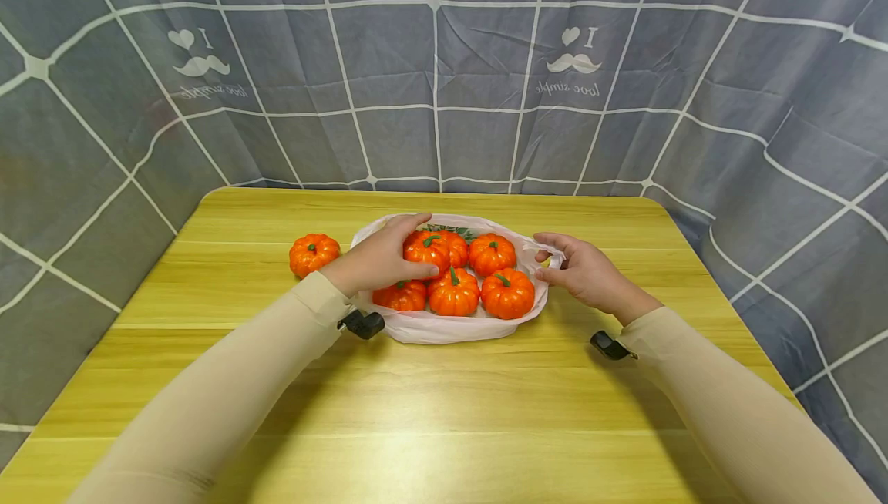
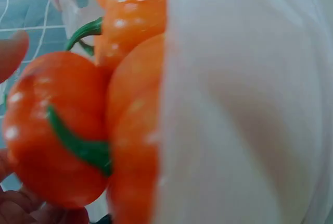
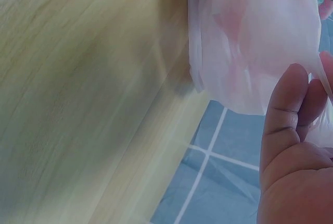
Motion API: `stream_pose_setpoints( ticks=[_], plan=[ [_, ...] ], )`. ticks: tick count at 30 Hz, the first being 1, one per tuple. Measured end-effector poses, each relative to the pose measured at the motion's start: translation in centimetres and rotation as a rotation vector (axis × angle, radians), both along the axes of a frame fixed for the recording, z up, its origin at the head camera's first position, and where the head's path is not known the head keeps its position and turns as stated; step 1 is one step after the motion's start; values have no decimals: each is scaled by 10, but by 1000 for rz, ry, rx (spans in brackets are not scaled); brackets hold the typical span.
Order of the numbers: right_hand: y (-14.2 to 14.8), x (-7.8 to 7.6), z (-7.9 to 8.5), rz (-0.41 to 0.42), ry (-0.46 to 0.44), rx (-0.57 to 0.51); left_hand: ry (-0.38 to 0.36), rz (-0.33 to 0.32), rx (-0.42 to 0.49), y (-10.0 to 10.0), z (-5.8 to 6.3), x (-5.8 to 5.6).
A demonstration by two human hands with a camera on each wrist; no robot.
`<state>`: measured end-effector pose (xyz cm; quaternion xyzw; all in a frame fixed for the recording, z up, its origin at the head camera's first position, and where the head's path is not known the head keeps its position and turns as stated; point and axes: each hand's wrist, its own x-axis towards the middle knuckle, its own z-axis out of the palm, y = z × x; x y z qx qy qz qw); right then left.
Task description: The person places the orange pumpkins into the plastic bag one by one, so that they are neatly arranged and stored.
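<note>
A white plastic bag (image 1: 444,330) lies wide open on the table, with several small orange pumpkins (image 1: 509,294) with green stems inside. My left hand (image 1: 378,256) reaches over the bag's left side and grips one pumpkin (image 1: 425,250), sitting above the others. In the left wrist view, the thumb and fingers are on opposite sides of that pumpkin (image 2: 57,130). At the bag's right end, my right hand (image 1: 586,271) pinches the bag's handle between thumb and fingers. The right wrist view shows the thumb (image 3: 285,104) against the thin plastic (image 3: 255,41).
Another orange pumpkin (image 1: 314,255) sits on the wooden table (image 1: 444,419), outside the bag to the left. Behind the table and along both sides hangs a grey-blue curtain (image 1: 388,57) with white lines. Something green and leafy-looking (image 1: 447,231) shows at the bag's far inner side.
</note>
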<state>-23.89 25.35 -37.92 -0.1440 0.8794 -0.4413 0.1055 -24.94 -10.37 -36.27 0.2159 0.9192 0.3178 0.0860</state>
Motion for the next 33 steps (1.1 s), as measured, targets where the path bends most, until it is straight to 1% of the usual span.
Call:
stream_pose_setpoints(
  ticks=[5,9,11,14,16,19,24,29,33],
  plan=[
    [0,0,-1,-3,-9,3,15,30,85,-17,12,2],
    [1,-1,-2,-5,-14,4,64,79,154,-38,19,2],
    [1,-1,-2,-6,-14,7,92,110,157,-51,20,1],
    [2,-2,-2,-7,-16,15,116,155,111,-72,18,0],
    [2,-2,-2,-5,-12,22,103,185,74,-87,16,-1],
    [3,-2,-2,-1,-10,24,62,217,28,-108,9,-1],
    [3,-1,-1,-3,-15,22,-10,240,-14,-137,-7,-3],
    [3,0,0,-4,-12,27,-72,227,-41,-150,-25,-6],
    [2,0,0,-4,-2,35,-97,214,-34,-153,-35,-6]
  ],
)
